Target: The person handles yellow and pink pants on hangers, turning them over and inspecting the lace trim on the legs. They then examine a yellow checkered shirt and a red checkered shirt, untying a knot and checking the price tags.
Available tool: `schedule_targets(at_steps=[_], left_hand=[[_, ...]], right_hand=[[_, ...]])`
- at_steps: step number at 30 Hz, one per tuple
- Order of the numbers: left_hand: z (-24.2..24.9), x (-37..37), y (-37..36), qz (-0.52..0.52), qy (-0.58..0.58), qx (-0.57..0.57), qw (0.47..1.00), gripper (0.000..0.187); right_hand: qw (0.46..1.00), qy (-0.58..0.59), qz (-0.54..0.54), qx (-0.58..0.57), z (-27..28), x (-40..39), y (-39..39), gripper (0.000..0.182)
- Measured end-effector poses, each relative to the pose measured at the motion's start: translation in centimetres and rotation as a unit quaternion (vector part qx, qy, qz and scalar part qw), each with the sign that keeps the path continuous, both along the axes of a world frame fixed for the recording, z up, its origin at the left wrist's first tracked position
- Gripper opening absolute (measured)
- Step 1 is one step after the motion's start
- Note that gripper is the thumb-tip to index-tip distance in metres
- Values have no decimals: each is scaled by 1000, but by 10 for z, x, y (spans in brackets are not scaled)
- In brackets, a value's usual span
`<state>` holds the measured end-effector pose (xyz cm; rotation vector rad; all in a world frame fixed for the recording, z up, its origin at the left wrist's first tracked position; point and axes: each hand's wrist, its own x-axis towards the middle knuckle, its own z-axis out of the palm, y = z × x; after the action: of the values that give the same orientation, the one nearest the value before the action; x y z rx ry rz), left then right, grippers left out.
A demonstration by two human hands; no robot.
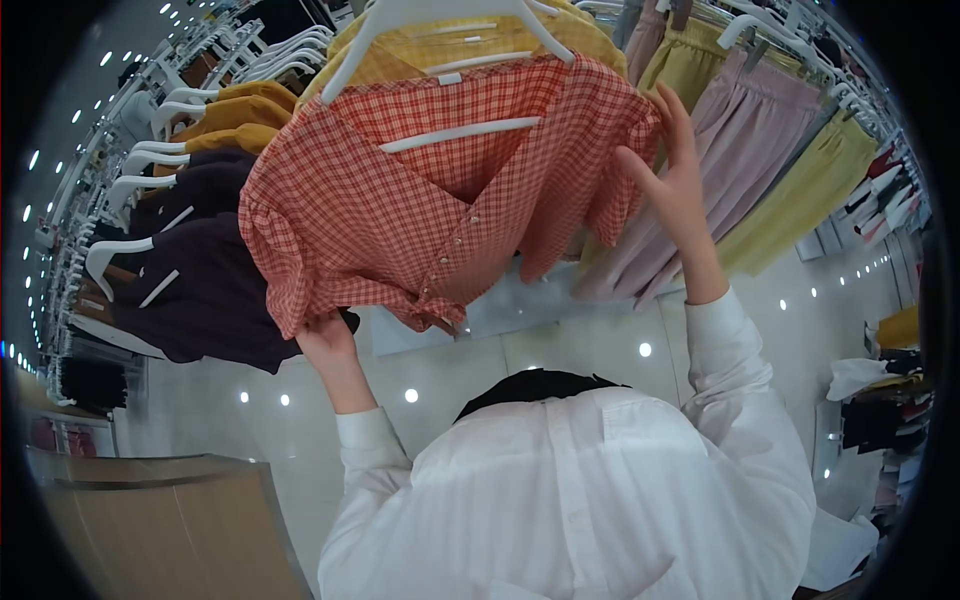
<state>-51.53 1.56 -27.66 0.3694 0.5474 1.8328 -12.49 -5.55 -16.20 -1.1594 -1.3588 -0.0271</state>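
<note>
A red and white checked blouse with a knotted hem and small buttons hangs on a white hanger in front of me. At its lower left sleeve, my left hand has its fingers closed on the fabric, the fingertips partly behind the cloth. Beside the other sleeve, my right hand is raised with thumb and fingers spread, near or lightly touching the edge of the sleeve. Behind the blouse hangs a yellow checked garment.
Dark tops and mustard tops hang on white hangers at the left. Pink trousers and yellow trousers hang at the right. A wooden counter stands at the lower left on the shiny floor.
</note>
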Motion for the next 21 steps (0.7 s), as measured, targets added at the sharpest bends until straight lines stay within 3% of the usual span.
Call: schedule_targets(at_steps=[1,3,5,8,10,12,14,16,18,20,21], left_hand=[[3,-1,-5,47,53,5,997,41],[11,6,-17,96,107,8,990,38],[30,15,-30,207,231,4,951,32],[41,11,-41,262,332,33,905,31],[74,30,-56,302,330,38,893,30],[91,35,-63,532,464,85,704,37],[105,43,-71,538,450,129,701,42],[110,45,-73,273,520,241,772,48],[127,84,-61,213,527,213,795,51],[134,117,-37,340,584,215,705,52],[138,123,-25,346,583,215,703,52]], right_hand=[[1000,2,4,5,13,-4,5,60],[992,-118,27,-21,34,-8,13,51],[987,-154,33,-9,46,-13,20,46],[977,-209,38,-28,64,-23,21,37],[971,-230,40,-57,67,-23,19,32],[963,-232,108,-84,69,-21,18,24],[962,-226,112,-103,72,-26,12,22],[960,-221,119,-124,73,-29,9,20],[963,-210,129,-112,73,-30,7,19],[961,-193,149,-129,75,-30,2,19],[960,-174,163,-149,77,-29,0,19]])
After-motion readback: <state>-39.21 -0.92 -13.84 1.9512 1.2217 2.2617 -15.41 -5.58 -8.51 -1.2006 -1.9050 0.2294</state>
